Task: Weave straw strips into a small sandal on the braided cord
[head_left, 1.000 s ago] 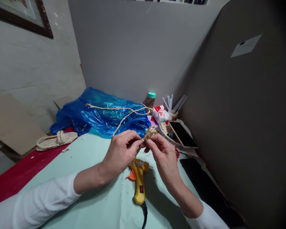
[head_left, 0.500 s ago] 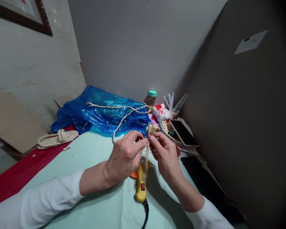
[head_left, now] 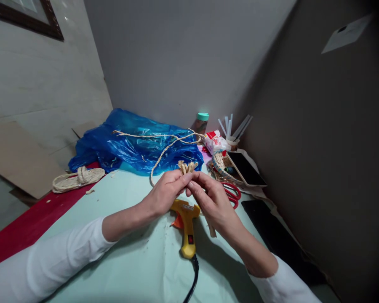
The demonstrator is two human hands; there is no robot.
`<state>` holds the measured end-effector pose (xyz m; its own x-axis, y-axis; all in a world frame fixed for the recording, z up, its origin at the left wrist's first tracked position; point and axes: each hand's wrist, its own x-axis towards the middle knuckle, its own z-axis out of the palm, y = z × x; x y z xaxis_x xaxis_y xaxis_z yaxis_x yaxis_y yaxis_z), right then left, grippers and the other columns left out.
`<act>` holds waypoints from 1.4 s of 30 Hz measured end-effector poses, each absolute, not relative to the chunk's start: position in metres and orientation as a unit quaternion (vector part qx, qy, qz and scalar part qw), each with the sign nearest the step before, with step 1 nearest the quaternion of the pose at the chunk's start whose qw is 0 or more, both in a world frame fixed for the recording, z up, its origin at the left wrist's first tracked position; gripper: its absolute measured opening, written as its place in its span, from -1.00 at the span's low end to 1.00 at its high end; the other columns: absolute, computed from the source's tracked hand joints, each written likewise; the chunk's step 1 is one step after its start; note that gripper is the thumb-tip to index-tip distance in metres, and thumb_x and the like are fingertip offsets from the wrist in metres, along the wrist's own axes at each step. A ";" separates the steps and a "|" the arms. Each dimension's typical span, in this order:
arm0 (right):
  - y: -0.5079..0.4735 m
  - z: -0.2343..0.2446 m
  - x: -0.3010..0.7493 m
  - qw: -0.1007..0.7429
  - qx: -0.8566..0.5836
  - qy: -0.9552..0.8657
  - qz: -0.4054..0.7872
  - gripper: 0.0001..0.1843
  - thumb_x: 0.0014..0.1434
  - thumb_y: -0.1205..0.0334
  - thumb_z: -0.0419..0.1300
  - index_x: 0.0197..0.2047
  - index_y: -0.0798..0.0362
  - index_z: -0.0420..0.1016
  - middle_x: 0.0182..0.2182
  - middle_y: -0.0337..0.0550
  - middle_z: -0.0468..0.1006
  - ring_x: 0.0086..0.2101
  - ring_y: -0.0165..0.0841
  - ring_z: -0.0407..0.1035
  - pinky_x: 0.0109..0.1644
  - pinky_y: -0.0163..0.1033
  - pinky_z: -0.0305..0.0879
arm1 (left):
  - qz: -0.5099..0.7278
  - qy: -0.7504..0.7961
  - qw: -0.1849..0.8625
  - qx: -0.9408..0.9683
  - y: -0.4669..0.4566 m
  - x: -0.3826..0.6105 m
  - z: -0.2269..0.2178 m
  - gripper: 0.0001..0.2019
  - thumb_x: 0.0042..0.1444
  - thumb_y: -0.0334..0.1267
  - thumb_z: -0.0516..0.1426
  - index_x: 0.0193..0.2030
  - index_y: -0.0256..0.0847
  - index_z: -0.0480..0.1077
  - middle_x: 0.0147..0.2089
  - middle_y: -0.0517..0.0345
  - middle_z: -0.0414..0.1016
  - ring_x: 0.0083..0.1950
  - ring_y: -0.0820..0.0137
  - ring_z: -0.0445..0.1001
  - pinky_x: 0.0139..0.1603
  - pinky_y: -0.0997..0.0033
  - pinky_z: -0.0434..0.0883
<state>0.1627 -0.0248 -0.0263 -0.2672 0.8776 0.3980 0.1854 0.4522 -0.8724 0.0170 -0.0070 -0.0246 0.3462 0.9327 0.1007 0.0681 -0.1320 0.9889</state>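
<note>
As left hand [head_left: 164, 191] and right hand [head_left: 213, 200] meet over the tabletop [head_left: 139, 261], both pinch the bundle [head_left: 187, 168] between them; frilled end pokes clear, pointing away; neither hand clearly nearer.

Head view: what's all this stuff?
Straw bundle: one, tan, in hands
Glue gun: one, yellow, under hands
Bag: one, blue, back
Cord: count unclear, cream, over bag
Woven sandal: one, cream, left
Jar: one, green lid, back
Packet: one, white-red, back
Sticks: several, whitish, back
Basket: one, cream, right
Device: one, black screen, by basket
Scissors: one, red, right
Slab: one, black, right
Frame: one, brown, upper left
Paper: one, white, right wall
Board: one, tan, left
Table cover: one, pale green, below
Cloth: one, red, left
Left hand: one, white sleeve, centre
Right hand: one, white sleeve, centre
</note>
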 end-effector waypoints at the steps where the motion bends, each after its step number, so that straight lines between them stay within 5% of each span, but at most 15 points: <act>1: -0.025 -0.026 0.163 0.467 -0.376 -0.719 0.353 -0.78 0.33 0.17 0.04 -0.29 0.04 0.42 -0.40 -0.22 0.45 -0.36 -0.37 0.34 -0.25 -0.29 0.25 | 0.421 0.398 0.523 0.625 -0.007 0.017 -0.025 -0.60 0.20 0.04 0.06 -0.48 -0.24 0.29 -0.56 0.29 0.14 -0.58 0.56 -0.01 -0.61 0.49 -0.06; 5: -0.029 -0.029 0.160 0.456 -0.416 -0.763 0.191 -0.81 0.34 0.29 0.02 -0.14 0.08 0.46 -0.32 -0.13 0.52 -0.34 -0.32 0.34 -0.23 -0.25 0.23 | 0.454 0.399 0.523 0.602 -0.004 0.017 -0.030 -0.63 0.25 -0.02 0.02 -0.50 -0.20 0.18 -0.62 0.36 0.01 -0.60 0.56 -0.08 -0.60 0.49 -0.07; 10: -0.028 -0.041 0.160 0.380 -0.419 -0.822 -0.068 -0.74 0.33 0.42 -0.04 -0.29 0.14 0.45 -0.45 -0.09 0.48 -0.44 -0.30 0.15 -0.33 -0.20 0.11 | 0.444 0.409 0.467 0.646 -0.003 0.015 -0.030 -0.63 0.23 -0.08 0.04 -0.55 -0.19 0.13 -0.62 0.34 0.07 -0.57 0.54 0.01 -0.55 0.48 -0.01; 17: -0.028 -0.040 0.167 0.332 -0.423 -0.832 -0.138 -0.81 0.32 0.40 0.01 -0.20 0.11 0.45 -0.39 -0.09 0.47 -0.40 -0.29 0.26 -0.36 -0.21 0.11 | 0.438 0.455 0.375 0.679 -0.003 0.014 -0.025 -0.57 0.26 -0.13 0.02 -0.62 -0.23 0.28 -0.63 0.25 0.30 -0.55 0.50 0.20 -0.45 0.46 0.15; 24: -0.037 -0.038 0.160 0.371 -0.416 -0.804 -0.206 -0.75 0.34 0.35 0.03 -0.38 0.09 0.40 -0.53 -0.17 0.34 -0.51 -0.36 0.23 -0.44 -0.23 0.08 | 0.484 0.469 0.324 0.665 -0.003 0.017 -0.022 -0.71 0.20 -0.21 0.08 -0.49 -0.24 0.47 -0.49 0.19 0.51 -0.41 0.42 0.41 -0.30 0.46 0.29; 32: -0.047 -0.046 0.142 0.329 -0.342 -0.816 -0.330 -0.76 0.24 0.54 0.05 -0.10 0.39 0.50 -0.49 0.03 0.51 -0.45 -0.24 0.35 -0.43 -0.19 0.18 | 0.503 0.452 0.492 0.548 -0.005 0.019 -0.017 -0.80 0.09 -0.22 0.16 -0.43 -0.31 0.49 -0.49 0.15 0.51 -0.53 0.50 0.32 -0.50 0.52 0.22; 37: -0.046 -0.031 0.151 0.414 -0.377 -0.820 -0.117 -0.86 0.26 0.32 0.14 -0.32 0.12 0.50 -0.44 -0.08 0.54 -0.41 -0.28 0.37 -0.32 -0.17 0.23 | 0.531 0.408 0.549 0.501 -0.001 0.014 -0.010 -0.83 0.07 -0.24 0.19 -0.43 -0.32 0.45 -0.57 0.27 0.31 -0.55 0.57 0.20 -0.53 0.57 0.14; 40: -0.039 -0.021 0.158 0.486 -0.443 -0.742 0.130 -0.86 0.28 0.17 0.15 -0.20 0.05 0.45 -0.26 -0.09 0.55 -0.24 -0.27 0.42 -0.15 -0.18 0.31 | 0.516 0.367 0.574 0.519 -0.003 0.014 -0.005 -0.83 0.07 -0.24 0.20 -0.44 -0.31 0.43 -0.59 0.31 0.21 -0.55 0.58 0.15 -0.52 0.57 0.15; 42: -0.034 -0.018 0.160 0.460 -0.431 -0.710 0.312 -0.81 0.30 0.10 0.11 -0.16 0.03 0.41 -0.23 -0.13 0.53 -0.22 -0.31 0.42 -0.14 -0.22 0.34 | 0.484 0.352 0.592 0.540 -0.007 0.016 -0.006 -0.83 0.08 -0.23 0.19 -0.42 -0.31 0.44 -0.56 0.28 0.25 -0.54 0.56 0.19 -0.52 0.54 0.18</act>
<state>0.1605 -0.0335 -0.0185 -0.2037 0.9003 0.3846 0.3254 0.4328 -0.8407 0.0156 -0.0073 -0.0056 0.2832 0.9531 0.1065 -0.1937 -0.0519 0.9797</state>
